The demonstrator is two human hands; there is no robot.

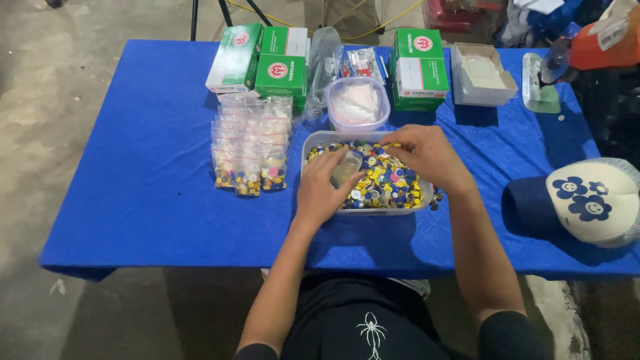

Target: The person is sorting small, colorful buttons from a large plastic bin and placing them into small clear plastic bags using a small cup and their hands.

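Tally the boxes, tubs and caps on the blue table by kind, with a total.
Green and white cartons: 4
Open white box: 1
Clear tubs, one of small coloured pieces and one with a lid: 2
Caps, cream with blue flowers: 1
Total: 8

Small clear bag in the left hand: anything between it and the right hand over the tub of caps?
Nothing visible. The left hand holds the small clear bag over the tub; the right hand rests on the coloured caps beside it, with only loose caps between them.
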